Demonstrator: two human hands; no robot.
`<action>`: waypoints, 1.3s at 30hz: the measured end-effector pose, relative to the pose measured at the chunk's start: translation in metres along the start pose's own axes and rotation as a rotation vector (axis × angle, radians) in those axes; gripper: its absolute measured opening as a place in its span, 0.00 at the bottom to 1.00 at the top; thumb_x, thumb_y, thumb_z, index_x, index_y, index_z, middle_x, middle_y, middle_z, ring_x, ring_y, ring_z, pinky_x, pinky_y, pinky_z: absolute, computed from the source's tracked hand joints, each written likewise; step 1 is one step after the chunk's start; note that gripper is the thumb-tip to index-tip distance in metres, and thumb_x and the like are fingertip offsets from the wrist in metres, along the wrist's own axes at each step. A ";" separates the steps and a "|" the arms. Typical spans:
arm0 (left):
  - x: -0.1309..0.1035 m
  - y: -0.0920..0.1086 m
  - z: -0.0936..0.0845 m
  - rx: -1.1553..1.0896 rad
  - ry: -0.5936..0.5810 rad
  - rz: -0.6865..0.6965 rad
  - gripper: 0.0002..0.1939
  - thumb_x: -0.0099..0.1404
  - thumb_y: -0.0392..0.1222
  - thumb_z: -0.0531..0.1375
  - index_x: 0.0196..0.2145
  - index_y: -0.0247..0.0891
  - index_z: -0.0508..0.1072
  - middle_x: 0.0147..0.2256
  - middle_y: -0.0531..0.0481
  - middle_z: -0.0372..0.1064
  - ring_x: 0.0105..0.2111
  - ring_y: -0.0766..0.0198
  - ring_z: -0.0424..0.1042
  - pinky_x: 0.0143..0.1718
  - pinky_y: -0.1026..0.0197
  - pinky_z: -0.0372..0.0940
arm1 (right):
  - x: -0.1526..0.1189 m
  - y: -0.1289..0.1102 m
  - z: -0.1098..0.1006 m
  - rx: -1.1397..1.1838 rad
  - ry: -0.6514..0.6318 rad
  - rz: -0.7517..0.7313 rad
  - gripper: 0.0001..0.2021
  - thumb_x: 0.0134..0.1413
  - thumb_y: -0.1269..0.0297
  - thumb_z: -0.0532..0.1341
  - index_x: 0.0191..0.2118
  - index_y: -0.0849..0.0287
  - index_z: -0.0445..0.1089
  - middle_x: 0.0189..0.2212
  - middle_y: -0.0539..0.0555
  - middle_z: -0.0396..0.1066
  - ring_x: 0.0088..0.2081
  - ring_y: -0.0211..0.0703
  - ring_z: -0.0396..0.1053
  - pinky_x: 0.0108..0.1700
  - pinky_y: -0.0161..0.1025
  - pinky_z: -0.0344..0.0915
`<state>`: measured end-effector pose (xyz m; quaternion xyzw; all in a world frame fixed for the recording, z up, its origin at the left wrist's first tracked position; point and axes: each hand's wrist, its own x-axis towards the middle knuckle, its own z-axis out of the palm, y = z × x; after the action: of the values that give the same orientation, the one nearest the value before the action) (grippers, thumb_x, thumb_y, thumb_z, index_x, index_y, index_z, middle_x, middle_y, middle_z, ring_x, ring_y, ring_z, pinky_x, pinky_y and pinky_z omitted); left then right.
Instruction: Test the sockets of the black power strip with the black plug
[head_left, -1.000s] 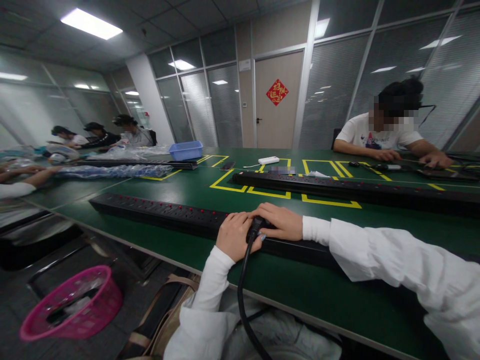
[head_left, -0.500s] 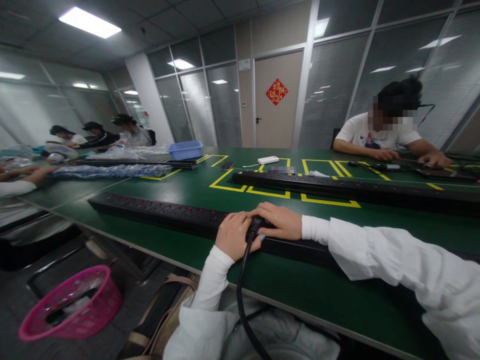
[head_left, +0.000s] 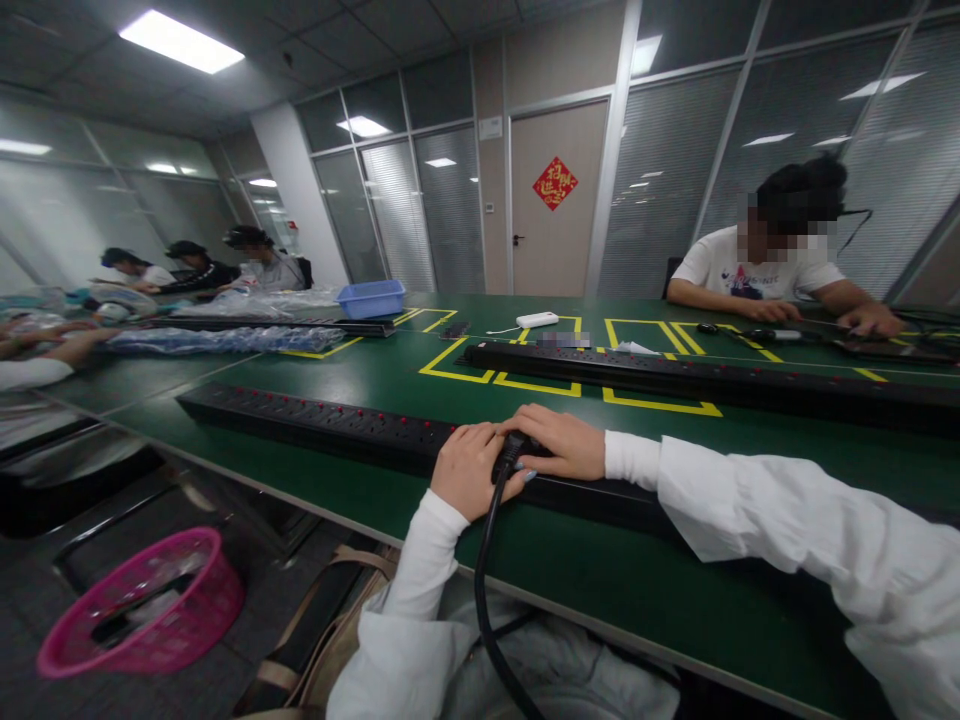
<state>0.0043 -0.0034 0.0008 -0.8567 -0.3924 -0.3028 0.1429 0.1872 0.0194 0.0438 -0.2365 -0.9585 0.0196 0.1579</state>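
Observation:
A long black power strip (head_left: pixel 322 426) with a row of red lights or buttons lies along the near edge of the green table. My left hand (head_left: pixel 466 470) and my right hand (head_left: pixel 561 442) meet over its middle. Between them is a black power plug (head_left: pixel 513 449), gripped from both sides against the strip's top face. My fingers cover most of the plug, so how deep it sits in a socket cannot be made out. Its thick black cord (head_left: pixel 481 590) drops over the table edge towards my lap.
Farther back lies a second black power strip (head_left: pixel 675 376) across yellow tape outlines. A white power adapter-like block (head_left: pixel 537 320) and a blue bin (head_left: pixel 370 299) are beyond. A pink basket (head_left: pixel 217 600) stands on the floor at left. Co-workers sit around the table, one opposite (head_left: pixel 757 270).
Hardly anything differs. Both hands stay on the plug at the strip, with only a slight shift of the left thumb to the right.

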 end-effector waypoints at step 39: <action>0.000 0.000 0.003 -0.003 0.010 -0.012 0.21 0.50 0.51 0.55 0.40 0.36 0.66 0.37 0.43 0.67 0.41 0.54 0.65 0.43 0.52 0.59 | 0.000 0.001 0.001 -0.005 0.003 0.006 0.20 0.54 0.55 0.50 0.50 0.60 0.55 0.40 0.58 0.58 0.42 0.45 0.57 0.39 0.42 0.61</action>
<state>0.0054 -0.0020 -0.0013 -0.8530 -0.3963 -0.3086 0.1418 0.1874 0.0205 0.0428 -0.2400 -0.9576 0.0176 0.1587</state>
